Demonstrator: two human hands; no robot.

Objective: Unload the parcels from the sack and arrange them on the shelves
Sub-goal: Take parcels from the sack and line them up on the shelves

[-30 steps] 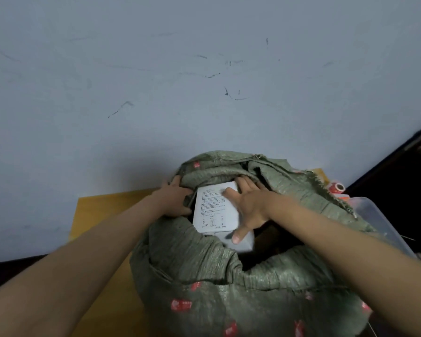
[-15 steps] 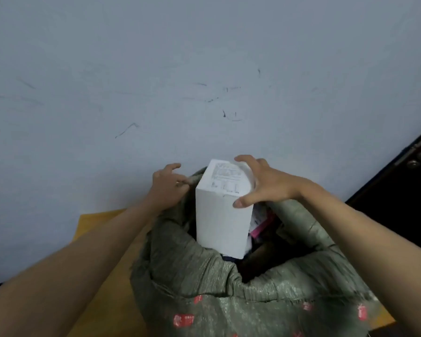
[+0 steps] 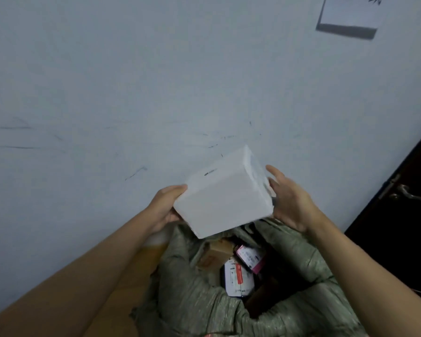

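Your left hand (image 3: 165, 207) grips the lower-left end of the white parcel (image 3: 223, 194), fingers curled around its edge. Your right hand (image 3: 291, 199) supports the opposite end with fingers nearly straight against it. The parcel is tilted, held above the open green sack (image 3: 192, 293) and clear of it. A small dark mark on its upper face is unreadable. Labels on the parcels inside the sack (image 3: 238, 276) are too blurred to read.
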